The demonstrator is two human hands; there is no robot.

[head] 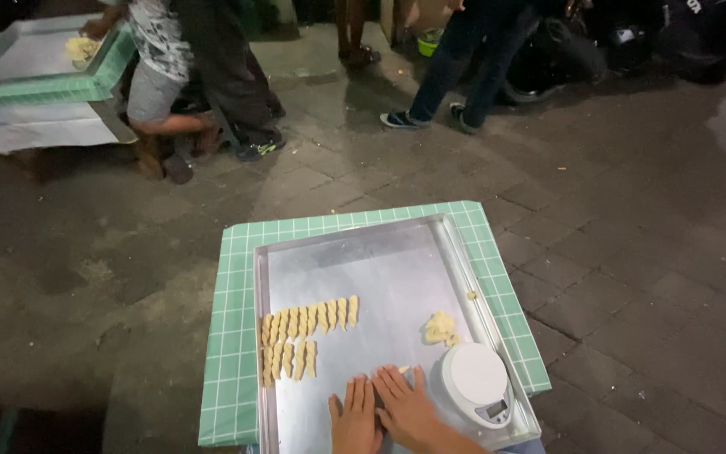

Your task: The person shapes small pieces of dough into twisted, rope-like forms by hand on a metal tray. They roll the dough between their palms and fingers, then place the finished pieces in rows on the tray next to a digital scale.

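Both my hands lie flat, palms down, side by side on a metal tray (380,261) near its front edge. My left hand (353,416) and my right hand (407,405) press on a pale strip of dough (402,369), whose tip shows just beyond the fingers. Two rows of small shaped dough pieces (304,329) lie to the left on the tray. A small lump of dough (439,328) sits to the right, above a round white kitchen scale (472,380).
The tray rests on a table with a green checked cloth (233,336). Paved ground surrounds it. At the far left, another person works dough on a second tray (27,55). Several people's legs stand at the back.
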